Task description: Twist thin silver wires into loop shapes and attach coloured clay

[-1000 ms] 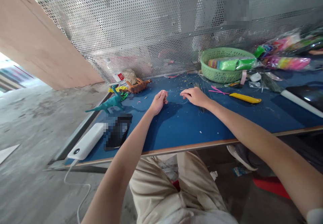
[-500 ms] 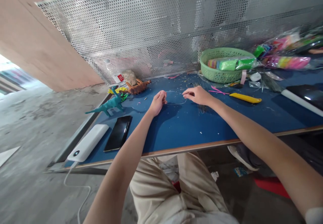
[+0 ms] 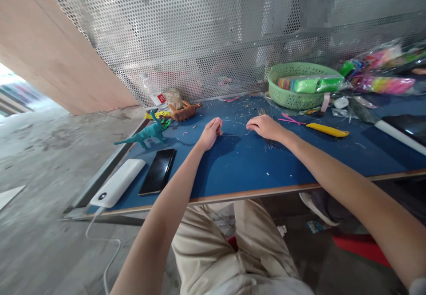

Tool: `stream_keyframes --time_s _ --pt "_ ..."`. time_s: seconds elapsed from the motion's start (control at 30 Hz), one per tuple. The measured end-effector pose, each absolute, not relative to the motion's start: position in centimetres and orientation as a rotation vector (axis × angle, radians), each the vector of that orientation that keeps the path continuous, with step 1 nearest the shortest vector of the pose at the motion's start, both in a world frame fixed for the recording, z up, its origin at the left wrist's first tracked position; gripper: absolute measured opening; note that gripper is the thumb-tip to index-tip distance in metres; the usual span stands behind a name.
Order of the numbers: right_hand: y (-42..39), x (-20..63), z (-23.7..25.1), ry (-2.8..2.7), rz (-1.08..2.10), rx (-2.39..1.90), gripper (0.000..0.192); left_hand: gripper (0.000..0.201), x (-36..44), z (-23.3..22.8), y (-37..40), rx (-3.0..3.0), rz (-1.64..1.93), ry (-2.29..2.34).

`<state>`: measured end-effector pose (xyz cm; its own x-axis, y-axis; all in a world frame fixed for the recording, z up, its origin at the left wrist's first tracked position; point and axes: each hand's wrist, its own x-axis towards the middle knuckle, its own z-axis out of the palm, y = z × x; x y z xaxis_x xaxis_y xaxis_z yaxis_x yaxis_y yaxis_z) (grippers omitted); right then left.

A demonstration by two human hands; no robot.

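A thin, pale wire (image 3: 233, 120) curves in a loop between my two hands, just above the blue tabletop (image 3: 233, 171). My left hand (image 3: 211, 134) is closed on one side of it, fingers curled and thumb on top. My right hand (image 3: 264, 127) pinches the other side with its fingertips. Under and behind my right hand lies a bundle of thin wires (image 3: 273, 144), partly hidden by it. Whether the loop is one strand or two cannot be made out.
Left of my hands are a teal toy dinosaur (image 3: 148, 134), a brown toy animal (image 3: 184, 111), a phone (image 3: 157, 171) and a white power bank (image 3: 118, 182). Rightward lie a yellow cutter (image 3: 327, 130), pink strips (image 3: 290, 118) and a green basket (image 3: 301, 95). A perforated metal panel (image 3: 199, 42) stands behind.
My right hand has shifted slightly right, away from my left, and its fingers curl down more. The wire loop looks a little more stretched out. The view has tilted slightly.
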<state>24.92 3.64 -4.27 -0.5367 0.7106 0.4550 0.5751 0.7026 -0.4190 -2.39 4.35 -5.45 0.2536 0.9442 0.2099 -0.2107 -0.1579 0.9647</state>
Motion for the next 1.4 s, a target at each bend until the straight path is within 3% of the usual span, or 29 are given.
stream_keyframes --time_s 0.33,0.57,1.03,1.3,1.4 --pt "3.4 25.1 -4.1 -2.489 0.167 -1.063 0.027 0.043 -2.3 -5.5 4.2 1.432 1.174 0.804" --pt "3.1 25.6 -3.3 -2.457 0.324 -1.037 0.025 0.044 -2.2 -5.4 4.2 1.433 1.164 0.817" --pt "3.4 25.4 -4.0 -2.623 0.156 -1.111 0.022 0.045 -2.5 -5.8 4.6 1.543 1.130 0.880" --pt "3.3 26.0 -3.1 -2.568 0.302 -1.141 0.024 0.041 -2.2 -4.9 4.4 1.335 1.175 0.898" --pt "3.4 26.5 -3.1 -2.505 0.269 -1.217 0.049 0.036 -1.9 -4.6 4.4 1.161 1.196 0.925"
